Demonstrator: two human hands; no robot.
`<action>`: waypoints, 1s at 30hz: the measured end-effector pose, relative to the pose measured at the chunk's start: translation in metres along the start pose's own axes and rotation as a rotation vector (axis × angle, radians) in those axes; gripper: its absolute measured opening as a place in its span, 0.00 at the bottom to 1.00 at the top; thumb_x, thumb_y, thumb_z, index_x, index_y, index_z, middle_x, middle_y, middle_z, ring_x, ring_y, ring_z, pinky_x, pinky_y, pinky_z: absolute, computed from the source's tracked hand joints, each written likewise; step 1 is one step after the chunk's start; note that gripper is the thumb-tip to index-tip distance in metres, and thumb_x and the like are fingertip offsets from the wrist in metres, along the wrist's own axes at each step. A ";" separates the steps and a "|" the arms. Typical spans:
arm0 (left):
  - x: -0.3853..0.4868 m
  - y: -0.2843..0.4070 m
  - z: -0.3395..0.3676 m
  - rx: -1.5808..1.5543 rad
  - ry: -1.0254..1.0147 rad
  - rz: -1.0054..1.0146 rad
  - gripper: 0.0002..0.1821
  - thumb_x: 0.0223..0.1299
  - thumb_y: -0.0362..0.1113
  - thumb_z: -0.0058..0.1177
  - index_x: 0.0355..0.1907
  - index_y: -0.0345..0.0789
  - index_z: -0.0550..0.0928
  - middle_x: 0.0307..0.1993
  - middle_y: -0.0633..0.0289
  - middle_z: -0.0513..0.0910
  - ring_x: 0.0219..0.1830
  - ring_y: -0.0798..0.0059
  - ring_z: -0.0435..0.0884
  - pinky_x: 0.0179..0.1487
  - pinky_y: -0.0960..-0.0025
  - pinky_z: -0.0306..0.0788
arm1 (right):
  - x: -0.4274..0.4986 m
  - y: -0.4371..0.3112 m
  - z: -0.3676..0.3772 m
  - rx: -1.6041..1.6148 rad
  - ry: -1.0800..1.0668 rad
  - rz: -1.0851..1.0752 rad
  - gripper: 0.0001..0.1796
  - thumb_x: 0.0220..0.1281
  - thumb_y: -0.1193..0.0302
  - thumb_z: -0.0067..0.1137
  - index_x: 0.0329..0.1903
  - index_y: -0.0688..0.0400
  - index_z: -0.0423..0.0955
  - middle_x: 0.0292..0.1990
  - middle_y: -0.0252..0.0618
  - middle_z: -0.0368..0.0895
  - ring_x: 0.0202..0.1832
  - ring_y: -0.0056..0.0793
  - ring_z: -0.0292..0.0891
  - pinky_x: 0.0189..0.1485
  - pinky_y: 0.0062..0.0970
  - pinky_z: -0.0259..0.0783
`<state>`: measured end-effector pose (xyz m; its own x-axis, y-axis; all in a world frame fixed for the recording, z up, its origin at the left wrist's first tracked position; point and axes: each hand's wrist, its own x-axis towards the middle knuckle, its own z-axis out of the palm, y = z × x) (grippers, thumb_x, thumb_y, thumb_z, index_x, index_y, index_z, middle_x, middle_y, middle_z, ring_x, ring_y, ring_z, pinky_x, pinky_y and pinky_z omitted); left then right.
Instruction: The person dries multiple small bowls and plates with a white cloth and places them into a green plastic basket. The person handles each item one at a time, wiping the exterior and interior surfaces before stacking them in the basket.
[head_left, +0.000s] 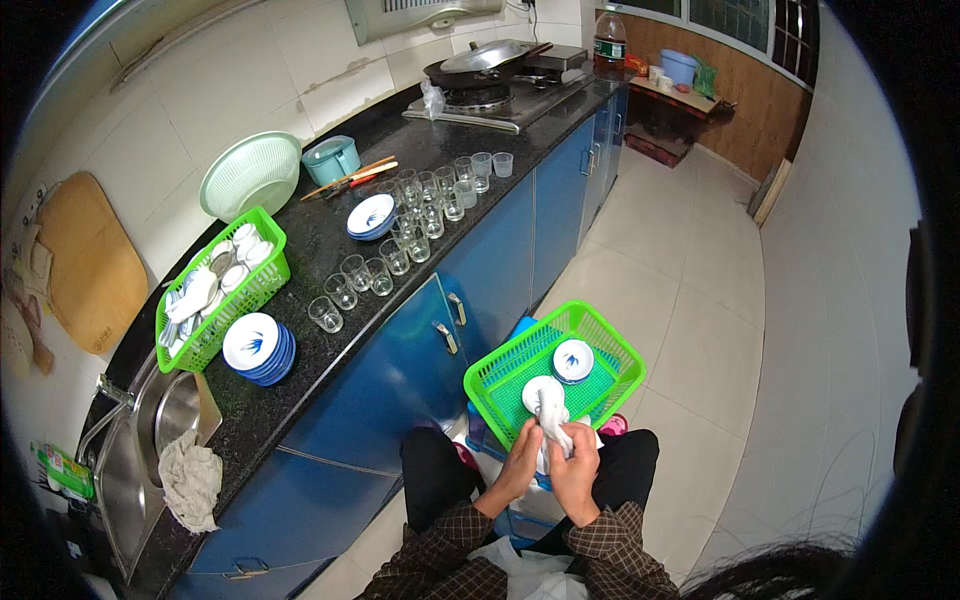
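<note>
In front of my lap both hands work close together on a bunched white cloth (553, 416). My left hand (521, 459) grips its left side, and my right hand (576, 463) pinches it from the right. Whether something is wrapped inside the cloth, I cannot tell. Just beyond my fingers is a green plastic basket (491, 401) with slotted walls. Inside it lies a small stack of white dishes (574, 360) with a blue motif. A round white piece of crockery (538, 390) sits nearer me, partly covered by the cloth.
On the black countertop (315, 382) to my left stand several glass cups (379, 277), stacked saucers (251, 341) and a green basket (281, 247) of white crockery. A rag (189, 480) hangs by the sink (124, 480). Blue cabinets (360, 397) flank my left leg; a wall (832, 300) rises right.
</note>
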<state>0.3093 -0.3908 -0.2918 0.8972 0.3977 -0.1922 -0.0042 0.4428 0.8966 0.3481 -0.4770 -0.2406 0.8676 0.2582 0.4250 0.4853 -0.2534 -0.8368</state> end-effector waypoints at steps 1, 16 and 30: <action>-0.001 -0.001 0.000 0.063 0.025 0.030 0.27 0.66 0.51 0.31 0.57 0.30 0.60 0.49 0.62 0.68 0.50 0.77 0.65 0.53 0.75 0.59 | -0.002 0.001 0.003 0.032 -0.008 0.035 0.10 0.44 0.79 0.57 0.33 0.65 0.70 0.33 0.47 0.72 0.37 0.41 0.71 0.41 0.30 0.66; -0.012 0.025 0.002 0.041 -0.044 0.000 0.32 0.66 0.55 0.18 0.53 0.30 0.67 0.48 0.61 0.71 0.50 0.75 0.68 0.55 0.74 0.58 | 0.010 0.003 -0.013 -0.240 -0.371 -0.500 0.14 0.37 0.79 0.54 0.33 0.63 0.67 0.35 0.47 0.67 0.34 0.44 0.67 0.32 0.35 0.66; -0.016 0.021 0.008 0.184 -0.020 0.186 0.29 0.67 0.52 0.17 0.55 0.31 0.62 0.49 0.57 0.70 0.50 0.74 0.69 0.54 0.72 0.62 | -0.001 -0.003 0.004 -0.098 -0.224 -0.098 0.11 0.43 0.77 0.52 0.33 0.62 0.66 0.33 0.49 0.68 0.35 0.48 0.68 0.32 0.40 0.67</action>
<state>0.2981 -0.3939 -0.2664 0.8971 0.4417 -0.0111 -0.0908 0.2088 0.9737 0.3455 -0.4723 -0.2399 0.7755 0.4829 0.4068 0.5838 -0.3030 -0.7532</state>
